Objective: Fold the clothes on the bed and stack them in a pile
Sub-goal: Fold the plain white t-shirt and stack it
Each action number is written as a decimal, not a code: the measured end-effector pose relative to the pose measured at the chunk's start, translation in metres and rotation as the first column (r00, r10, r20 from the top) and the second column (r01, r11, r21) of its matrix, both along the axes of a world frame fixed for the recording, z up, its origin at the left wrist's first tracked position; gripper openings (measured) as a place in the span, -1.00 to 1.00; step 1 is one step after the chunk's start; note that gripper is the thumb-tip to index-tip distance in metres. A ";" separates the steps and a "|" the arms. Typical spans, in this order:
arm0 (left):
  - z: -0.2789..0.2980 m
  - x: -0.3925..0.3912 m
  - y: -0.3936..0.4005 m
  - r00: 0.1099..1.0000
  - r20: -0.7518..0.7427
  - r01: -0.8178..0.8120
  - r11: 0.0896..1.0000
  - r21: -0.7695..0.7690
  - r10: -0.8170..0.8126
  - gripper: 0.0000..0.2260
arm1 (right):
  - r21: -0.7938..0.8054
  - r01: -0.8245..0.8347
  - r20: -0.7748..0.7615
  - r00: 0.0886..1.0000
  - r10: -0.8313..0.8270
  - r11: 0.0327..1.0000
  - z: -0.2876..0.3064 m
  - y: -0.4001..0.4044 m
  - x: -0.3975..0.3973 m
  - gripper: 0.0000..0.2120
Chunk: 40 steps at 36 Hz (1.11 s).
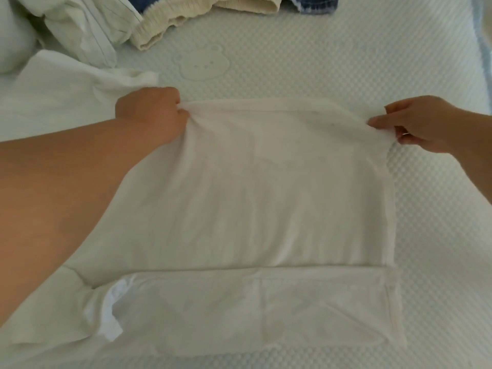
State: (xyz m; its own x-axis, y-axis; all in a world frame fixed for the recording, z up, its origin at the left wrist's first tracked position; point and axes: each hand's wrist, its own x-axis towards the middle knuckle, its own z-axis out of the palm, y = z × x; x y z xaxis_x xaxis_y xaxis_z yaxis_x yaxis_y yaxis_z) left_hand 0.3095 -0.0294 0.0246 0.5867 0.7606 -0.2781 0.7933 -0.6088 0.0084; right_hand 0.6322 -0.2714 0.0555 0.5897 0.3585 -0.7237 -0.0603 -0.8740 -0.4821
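Both hands are on the white garment (266, 182) in the middle of the frame, spread flat on the bed (346, 62). The left hand (149, 113) pinches its far left corner, fingers curled tight into the cloth; the right hand (418, 123) pinches the far right corner between thumb and fingers. The hands are well apart, with the far edge stretched between them.

By my reading this is mid-fold: a doubled panel lies over a lower layer that shows as a strip along the bottom of the frame, so one fold looks made or nearly laid. More folds on this piece probably remain.

Plenty is left. At upper left sits a crumpled white heap (87, 30), a cream ribbed piece (170, 25) lies top centre, and a blue denim item (314, 2) is cut off by the top edge. Another white cloth (66, 83) lies at left, under the forearm.

No finished pile shows anywhere in frame. The left forearm hides the garment's left side, and white on white makes the layers and edges hard to separate at lower left
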 end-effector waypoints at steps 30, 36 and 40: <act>0.023 -0.144 -0.109 0.902 0.192 0.338 0.908 0.248 -0.388 -0.79 | -0.002 -0.273 0.506 0.830 0.236 0.962 0.011 -0.118 -0.112 -0.86; 0.011 -0.153 -0.135 0.933 0.193 0.259 0.940 0.224 -0.303 -0.74 | 0.019 -0.443 0.738 0.611 0.286 0.896 0.008 -0.143 -0.138 -0.82; 0.022 -0.156 -0.136 0.920 0.297 0.164 0.938 0.305 -0.257 -0.85 | 0.024 -0.493 0.777 0.557 0.294 0.870 0.008 -0.154 -0.141 -0.79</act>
State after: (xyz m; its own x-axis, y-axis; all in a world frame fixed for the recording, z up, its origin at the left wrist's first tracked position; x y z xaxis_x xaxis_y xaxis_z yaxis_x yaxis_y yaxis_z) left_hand 0.1535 -0.1657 0.0470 0.7633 0.6272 0.1546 0.6269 -0.7770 0.0571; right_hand 0.4909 -0.4256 0.0630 0.6355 0.7720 0.0113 0.7195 -0.5868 -0.3715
